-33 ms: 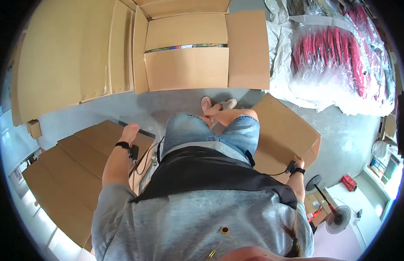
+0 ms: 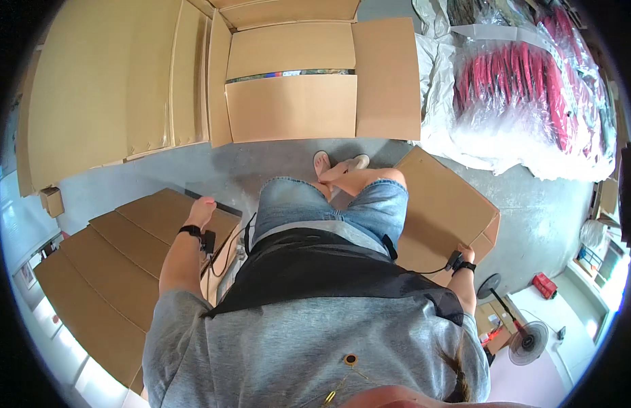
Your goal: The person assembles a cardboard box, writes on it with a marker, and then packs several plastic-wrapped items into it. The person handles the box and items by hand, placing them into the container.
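Note:
My left hand [image 2: 202, 210] is held out to the left with its fingers curled in. It is over the flat brown cardboard sheets [image 2: 118, 258], near a dark edge [image 2: 217, 205]; anything inside the fingers is hidden. On the other side, my right hand [image 2: 467, 253] closes at the near corner of a brown cardboard box [image 2: 441, 211] beside my thigh. Its fingertips are partly out of sight. Each wrist wears a black strap with a small black device [image 2: 208, 242] and a cable.
An open carton [image 2: 291, 109] stands ahead of my feet, with colourful items showing in a slit. Large cartons [image 2: 98, 81] are at its left. Clear-wrapped pink goods [image 2: 512, 78] lie at the far right. A fan [image 2: 528, 342] and a red basket [image 2: 544, 285] are at the lower right.
My left hand has dropped slightly toward me, and its fingers look more curled. My right hand stays at the box corner.

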The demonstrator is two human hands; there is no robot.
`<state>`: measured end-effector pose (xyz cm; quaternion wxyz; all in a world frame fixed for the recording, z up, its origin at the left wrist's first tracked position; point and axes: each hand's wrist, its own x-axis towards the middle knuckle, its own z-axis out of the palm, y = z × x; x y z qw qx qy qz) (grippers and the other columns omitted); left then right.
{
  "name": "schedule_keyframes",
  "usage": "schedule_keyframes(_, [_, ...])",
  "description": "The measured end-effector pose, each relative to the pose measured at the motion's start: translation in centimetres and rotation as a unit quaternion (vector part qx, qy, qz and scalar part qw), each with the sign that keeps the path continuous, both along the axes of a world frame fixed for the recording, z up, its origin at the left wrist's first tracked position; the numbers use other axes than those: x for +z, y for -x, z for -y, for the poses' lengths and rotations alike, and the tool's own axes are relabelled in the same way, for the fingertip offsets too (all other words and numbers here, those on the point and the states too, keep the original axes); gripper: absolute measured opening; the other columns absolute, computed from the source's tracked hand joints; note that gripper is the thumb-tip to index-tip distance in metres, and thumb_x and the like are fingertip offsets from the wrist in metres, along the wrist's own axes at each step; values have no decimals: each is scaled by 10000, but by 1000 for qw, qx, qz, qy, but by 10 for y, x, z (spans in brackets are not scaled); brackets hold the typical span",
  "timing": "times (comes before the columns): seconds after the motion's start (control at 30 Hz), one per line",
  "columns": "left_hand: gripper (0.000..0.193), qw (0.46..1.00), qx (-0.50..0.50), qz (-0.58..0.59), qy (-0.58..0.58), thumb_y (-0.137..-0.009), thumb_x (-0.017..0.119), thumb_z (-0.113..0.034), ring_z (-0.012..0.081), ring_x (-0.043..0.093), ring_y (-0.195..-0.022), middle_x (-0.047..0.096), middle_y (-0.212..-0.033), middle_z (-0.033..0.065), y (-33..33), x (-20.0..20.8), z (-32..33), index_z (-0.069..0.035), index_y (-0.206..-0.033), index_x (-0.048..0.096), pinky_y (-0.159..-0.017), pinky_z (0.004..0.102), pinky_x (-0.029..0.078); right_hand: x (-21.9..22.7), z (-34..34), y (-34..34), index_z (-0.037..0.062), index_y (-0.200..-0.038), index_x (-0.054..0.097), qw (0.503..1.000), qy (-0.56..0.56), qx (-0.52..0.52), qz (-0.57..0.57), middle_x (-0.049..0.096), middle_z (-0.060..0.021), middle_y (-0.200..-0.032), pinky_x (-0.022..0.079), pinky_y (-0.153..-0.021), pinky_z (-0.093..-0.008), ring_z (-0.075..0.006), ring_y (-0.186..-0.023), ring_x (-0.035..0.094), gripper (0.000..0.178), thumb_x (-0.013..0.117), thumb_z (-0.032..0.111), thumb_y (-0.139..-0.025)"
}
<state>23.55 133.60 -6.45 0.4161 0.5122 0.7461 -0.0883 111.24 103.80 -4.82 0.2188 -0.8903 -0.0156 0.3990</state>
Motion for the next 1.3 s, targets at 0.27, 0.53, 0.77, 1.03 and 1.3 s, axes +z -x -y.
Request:
schedule_keyframes(0.27, [228, 996, 43, 61, 42, -731, 590, -206, 271, 577, -850, 612, -874, 135, 17, -15, 53, -41, -887, 598, -736, 329, 452, 16, 47, -4, -12, -890, 513, 994, -69, -81, -14, 575, -86, -786, 457, -561, -306, -182, -643, 562, 195, 611, -25, -723])
schedule_keyframes(0.53, [156, 975, 136, 142, 102, -755, 528, -90, 143, 533, -700, 570, -749, 55, -6, -4, 85, -23, -883, 585, -631, 261, 422, -29, 101, -39, 18, -836, 571, 995, -13, 88, 40, 583, -22, -721, 422, -557, -250, -117, -604, 522, 178, 674, 89, -710])
schedule_keyframes(0.77, [202, 991, -72, 4, 112, -729, 615, -184, 228, 569, -785, 615, -829, 111, -39, 66, 61, -25, -852, 596, -709, 317, 440, -70, 50, 47, 23, -855, 576, 990, 26, 125, 57, 589, -15, -751, 421, -579, -242, -107, -649, 530, 202, 673, 140, -722])
schedule_keyframes(1.03, [119, 963, 176, 195, -67, -782, 570, -155, 108, 521, -674, 545, -681, 69, -76, 79, -58, -77, -871, 566, -622, 268, 425, -86, 39, 82, 33, -885, 582, 996, -70, 58, -12, 599, 3, -759, 444, -614, -223, -97, -670, 553, 202, 661, 143, -735])
schedule_keyframes(1.3, [251, 974, -225, 23, 30, -739, 585, -224, 263, 541, -736, 580, -787, 132, -80, 81, -40, -27, -893, 559, -676, 313, 424, -84, 57, 53, 24, -872, 582, 994, -88, 51, -32, 600, 0, -763, 442, -601, -225, -93, -670, 550, 188, 644, 147, -743])
